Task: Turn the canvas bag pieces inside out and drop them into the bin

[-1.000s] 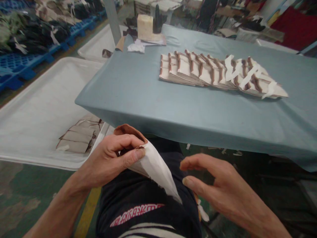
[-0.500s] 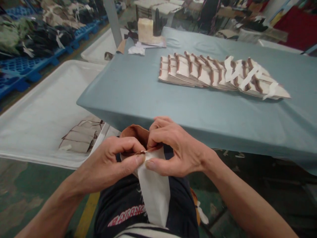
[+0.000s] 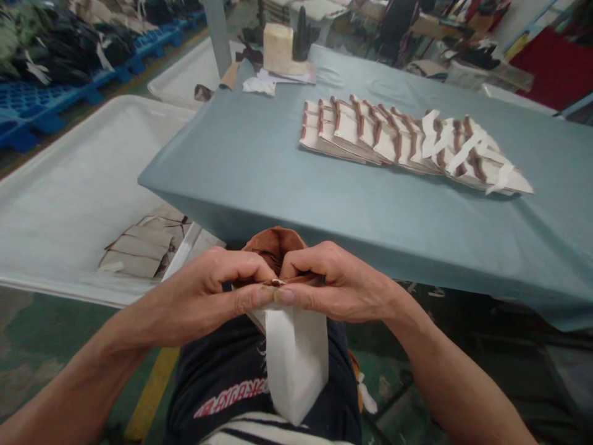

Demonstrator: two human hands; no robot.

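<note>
Between my hands is a sewn fabric piece [image 3: 299, 364], white on the side facing me, with a brown fabric part [image 3: 276, 240] standing up behind its top edge. My left hand [image 3: 231, 287] pinches that edge between thumb and curled fingers. Close against it, my right hand [image 3: 324, 287] pinches the same edge, and the two thumb tips nearly touch. A small white bit shows at the brown seam between the thumbs. The white part hangs down in front of my dark clothing. Most of the brown side is hidden by my fingers.
A table with a blue-grey cover [image 3: 241, 167] stands ahead. On it lie overlapping beige pieces with brown edging [image 3: 370, 133], white strips [image 3: 463, 148] and a yellowish block [image 3: 278, 48]. At left, a white bin [image 3: 83, 167] holds folded beige pieces [image 3: 139, 247]; blue pallets [image 3: 50, 99] stand beyond.
My right hand has lowered and drawn in, its fingers now curled behind the edge beside my left thumb. The hanging white part has swung slightly right. The view has shifted a little.
</note>
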